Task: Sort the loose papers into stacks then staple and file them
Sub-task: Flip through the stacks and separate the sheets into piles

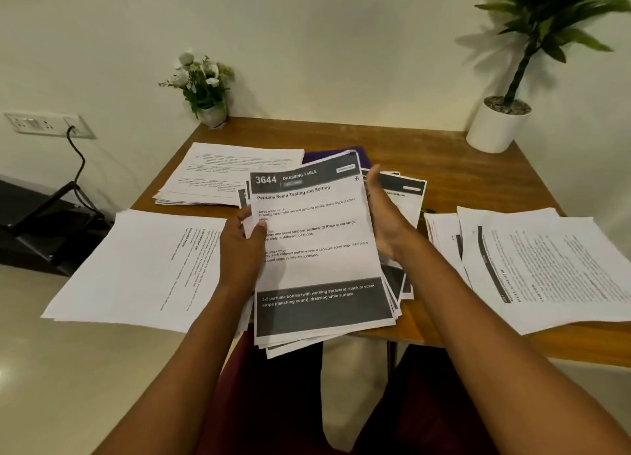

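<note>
- While your left hand (240,246) pinches the bundle of printed sheets (314,249) at its left edge, thumb on top, the bundle hangs over the near edge of the table (392,140), long axis pointing away from you.
- Your right hand (384,215), fingers straight and together, lies flat against its right edge.

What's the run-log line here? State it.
step: sorting | left hand: grips paper stack | right hand: flat at stack edge

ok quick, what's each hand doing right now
left hand: holding the paper bundle by its left edge
right hand: open, straight fingers against the bundle's right edge
</note>
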### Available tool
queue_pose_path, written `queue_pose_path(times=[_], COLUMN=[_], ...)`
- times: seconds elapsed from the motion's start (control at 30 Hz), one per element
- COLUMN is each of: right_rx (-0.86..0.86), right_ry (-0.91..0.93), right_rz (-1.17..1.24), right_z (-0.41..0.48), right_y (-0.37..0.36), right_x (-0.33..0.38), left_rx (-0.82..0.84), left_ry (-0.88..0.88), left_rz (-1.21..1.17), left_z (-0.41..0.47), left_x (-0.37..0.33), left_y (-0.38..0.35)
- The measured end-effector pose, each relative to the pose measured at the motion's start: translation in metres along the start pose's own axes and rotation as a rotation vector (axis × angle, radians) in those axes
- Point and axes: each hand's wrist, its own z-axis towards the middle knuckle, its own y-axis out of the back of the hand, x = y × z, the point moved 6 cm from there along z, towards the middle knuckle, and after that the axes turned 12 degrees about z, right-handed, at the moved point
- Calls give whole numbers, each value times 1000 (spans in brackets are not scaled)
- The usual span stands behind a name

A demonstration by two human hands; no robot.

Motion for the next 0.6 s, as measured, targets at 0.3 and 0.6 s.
queue_pose_path(times=[0.3, 0.6], right_rx=[-295, -857], right_ry=[201, 455], right_rz=[-598, -1084], right_z=[-8, -23], right_y=[19, 66], right_x=[-10, 40], left_rx=[69, 41], left_ry=[-23, -88], left_rz=[-9, 85], left_z=[-3, 0], left_x=[-4, 0], left_y=[1, -3])
